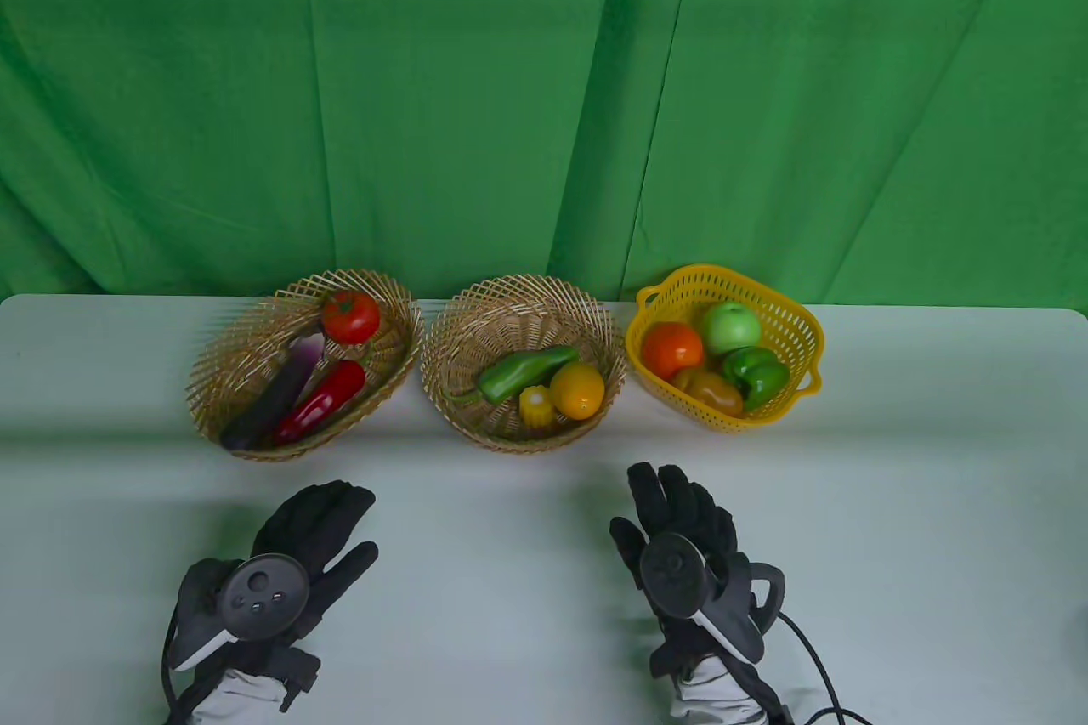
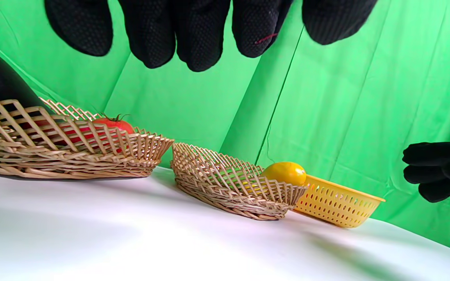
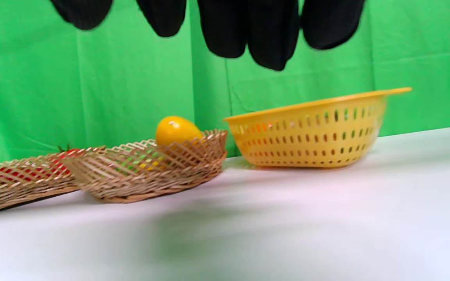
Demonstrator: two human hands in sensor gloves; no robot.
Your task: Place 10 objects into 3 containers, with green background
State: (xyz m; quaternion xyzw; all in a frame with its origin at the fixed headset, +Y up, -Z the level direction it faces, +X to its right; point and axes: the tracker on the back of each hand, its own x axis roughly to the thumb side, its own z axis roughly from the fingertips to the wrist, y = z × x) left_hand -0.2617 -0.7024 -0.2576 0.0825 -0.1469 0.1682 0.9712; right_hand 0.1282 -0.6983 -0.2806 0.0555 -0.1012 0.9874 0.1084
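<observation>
Three containers stand in a row at the table's far side. The left wicker basket (image 1: 223,351) holds a tomato (image 1: 350,316), an eggplant (image 1: 276,398) and a red pepper (image 1: 323,410). The middle wicker basket (image 1: 450,334) holds a long green pepper (image 1: 520,371), a yellow lemon (image 1: 578,390) and a corn piece (image 1: 535,407). The yellow plastic basket (image 1: 799,325) holds an orange (image 1: 671,349), a green apple (image 1: 731,327), a green bell pepper (image 1: 755,375) and a brownish pepper (image 1: 712,392). My left hand (image 1: 319,525) and right hand (image 1: 676,504) lie on the table in front, fingers extended, both empty.
A white table (image 1: 892,504) against a green cloth backdrop (image 1: 544,79). A black cable (image 1: 816,665) runs from the right glove toward the front edge. In the left wrist view my right hand (image 2: 440,173) shows at the right edge.
</observation>
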